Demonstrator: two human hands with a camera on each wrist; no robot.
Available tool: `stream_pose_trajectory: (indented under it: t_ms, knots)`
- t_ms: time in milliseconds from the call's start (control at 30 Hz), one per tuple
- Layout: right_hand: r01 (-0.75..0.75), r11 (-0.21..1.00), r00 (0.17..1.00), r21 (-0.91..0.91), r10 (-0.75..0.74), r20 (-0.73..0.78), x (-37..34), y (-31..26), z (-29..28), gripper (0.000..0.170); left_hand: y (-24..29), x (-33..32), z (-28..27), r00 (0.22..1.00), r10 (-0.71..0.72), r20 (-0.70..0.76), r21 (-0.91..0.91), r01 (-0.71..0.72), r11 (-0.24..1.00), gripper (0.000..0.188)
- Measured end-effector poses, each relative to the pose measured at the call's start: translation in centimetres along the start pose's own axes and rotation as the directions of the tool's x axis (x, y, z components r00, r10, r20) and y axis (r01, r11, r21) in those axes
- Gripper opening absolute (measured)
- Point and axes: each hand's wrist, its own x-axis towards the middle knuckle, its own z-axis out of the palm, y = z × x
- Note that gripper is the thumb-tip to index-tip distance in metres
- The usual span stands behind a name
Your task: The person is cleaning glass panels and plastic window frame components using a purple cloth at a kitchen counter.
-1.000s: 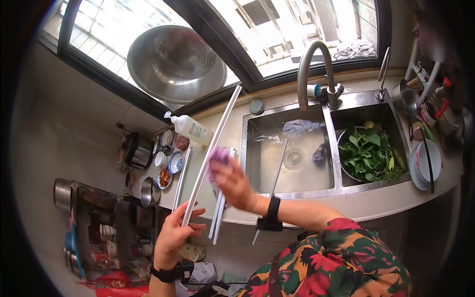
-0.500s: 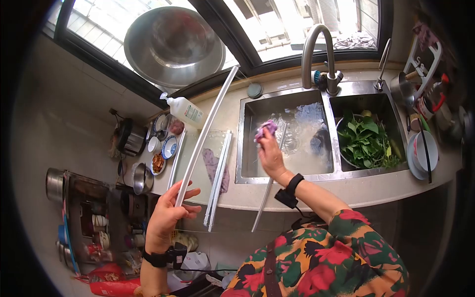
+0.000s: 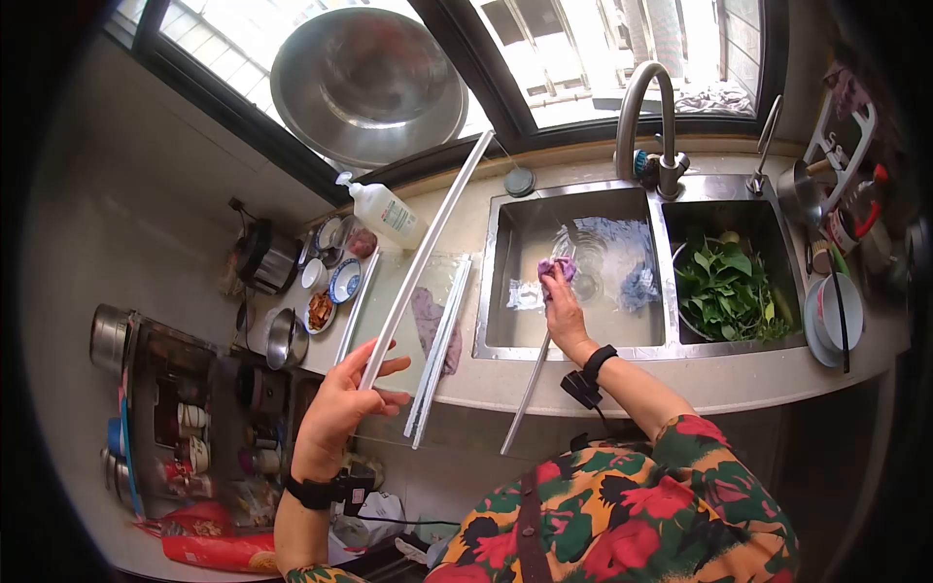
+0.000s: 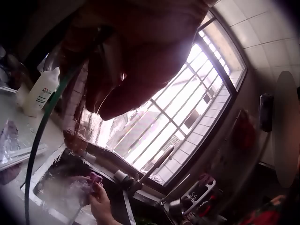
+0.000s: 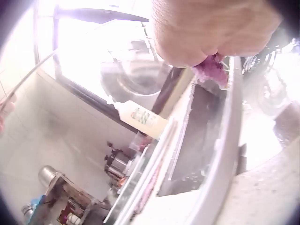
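Note:
The left hand [image 3: 340, 403] holds the lower end of a long white-edged strip or panel [image 3: 428, 248], which slants up toward the window. Over the left sink basin [image 3: 496, 262], the right hand [image 3: 566, 316] grips a bunched purple cloth [image 3: 556, 267]; the cloth [image 5: 211, 71] also shows below the hand [image 5: 211, 35] in the right wrist view. A thin rod [image 3: 525, 398] leans over the sink's front edge beside the right hand. Between the hands, a glass panel [image 3: 394, 291] with pale rails and a second purple cloth [image 3: 426, 316] lies on the counter.
Leafy greens [image 3: 724, 291] fill the right basin under the faucet [image 3: 632, 107]. A white bottle [image 3: 387, 214], bowls [image 3: 345, 280] and a plate of food [image 3: 320, 311] stand left. A large steel basin [image 3: 369, 87] is at the window; stacked bowls [image 3: 836, 316] stand right.
The right hand has moved right from the strip into the left sink basin with the purple cloth. The left hand still holds the strip, and the head view has shifted slightly.

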Motion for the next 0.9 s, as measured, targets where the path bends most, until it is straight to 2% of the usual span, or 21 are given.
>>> stream_pose_trajectory:
  t_ms: [33, 100, 167, 233, 300, 367, 433, 467, 500, 533, 567, 600, 667, 700, 767, 800, 867, 900]
  knots:
    - [0.003, 1.0, 1.0, 0.001, -0.003, -0.004, 0.1, -0.8, 0.7, 0.045, 0.0, -0.1, 0.2, 1.0, 0.0, -0.007, 0.006, 0.0, 1.0, 0.072]
    - [0.243, 0.958, 0.966, 0.151, -0.224, -0.13, 0.3, -5.7, 0.9, 0.043, 0.1, -0.1, 0.5, 1.0, -0.001, -0.003, 0.014, 0.001, 1.0, 0.072]
    - [0.384, 0.905, 0.923, 0.184, -0.375, -0.081, -0.4, -10.9, 0.8, 0.041, 0.2, -0.2, 0.8, 0.999, 0.001, -0.035, 0.011, -0.001, 1.0, 0.071]
    - [0.523, 0.796, 0.843, 0.304, -0.536, -0.047, -0.5, -15.4, 0.9, 0.037, 0.0, -0.2, 1.0, 1.0, 0.016, -0.019, 0.011, -0.015, 1.0, 0.073]
    - [0.585, 0.759, 0.796, 0.286, -0.604, -0.024, 0.3, -18.2, -0.4, 0.035, 0.2, -0.2, 1.2, 0.999, 0.035, -0.01, 0.011, -0.035, 0.999, 0.074]
    - [0.597, 0.743, 0.789, 0.302, -0.612, -0.055, 0.8, -16.1, 0.8, 0.034, 0.5, -0.3, 1.7, 0.999, 0.045, -0.023, 0.033, -0.044, 0.998, 0.075]
    - [0.531, 0.807, 0.847, 0.258, -0.515, -0.134, 1.0, -11.5, 2.2, 0.042, 0.6, -0.3, 1.6, 1.0, 0.015, -0.022, 0.048, -0.014, 0.999, 0.074]
    - [0.352, 0.916, 0.933, 0.195, -0.327, -0.15, 0.9, -9.1, 2.1, 0.046, 0.5, -0.3, 1.5, 1.0, 0.008, -0.026, 0.046, -0.007, 0.999, 0.074]
    - [0.153, 0.979, 0.975, 0.133, -0.128, -0.181, 0.6, -6.4, 1.8, 0.051, 0.4, -0.2, 1.3, 1.0, 0.004, -0.03, 0.046, -0.002, 0.999, 0.074]
    - [-0.013, 0.995, 0.992, 0.102, 0.025, -0.122, -0.3, -3.7, 1.8, 0.054, 0.0, -0.2, 1.2, 1.0, 0.011, -0.026, 0.025, -0.01, 1.0, 0.074]
    - [-0.18, 0.982, 0.981, 0.062, 0.184, -0.068, -1.5, -1.3, 1.8, 0.058, -0.1, -0.2, 1.2, 1.0, 0.004, -0.023, 0.024, -0.003, 1.0, 0.074]
    - [-0.185, 0.981, 0.98, 0.059, 0.189, -0.065, -2.3, 0.4, 1.8, 0.058, -0.1, -0.3, 1.2, 0.999, 0.001, -0.035, 0.004, -0.001, 1.0, 0.074]
    - [-0.279, 0.952, 0.948, -0.124, 0.294, 0.123, -3.7, 3.0, 1.5, 0.057, -0.4, -0.4, 1.0, 0.999, -0.01, -0.048, -0.017, 0.01, 1.0, 0.074]
    - [-0.397, 0.91, 0.887, -0.117, 0.414, 0.204, -3.1, 4.3, 1.2, 0.053, -0.6, -0.4, 0.8, 0.998, -0.016, -0.061, -0.036, 0.014, 0.999, 0.074]
    - [-0.44, 0.79, 0.713, -0.428, 0.597, 0.368, -1.8, 7.5, -0.7, 0.047, -0.6, -0.5, 1.0, 0.997, -0.023, -0.075, -0.059, 0.019, 0.998, 0.074]
    - [-0.437, 0.79, 0.714, -0.429, 0.595, 0.369, -1.4, 8.4, -1.5, 0.047, -0.2, -0.6, 1.4, 0.995, -0.037, -0.094, -0.034, 0.034, 0.999, 0.074]
    - [-0.496, 0.662, 0.747, -0.562, 0.655, 0.111, -0.5, 9.5, -2.9, 0.045, 0.0, -0.7, 1.7, 0.992, -0.054, -0.116, -0.024, 0.052, 0.998, 0.074]
    - [-0.492, 0.661, 0.745, -0.567, 0.656, 0.118, -0.3, 9.6, -3.2, 0.045, 0.0, -0.8, 1.7, 0.99, -0.061, -0.131, -0.025, 0.059, 0.998, 0.074]
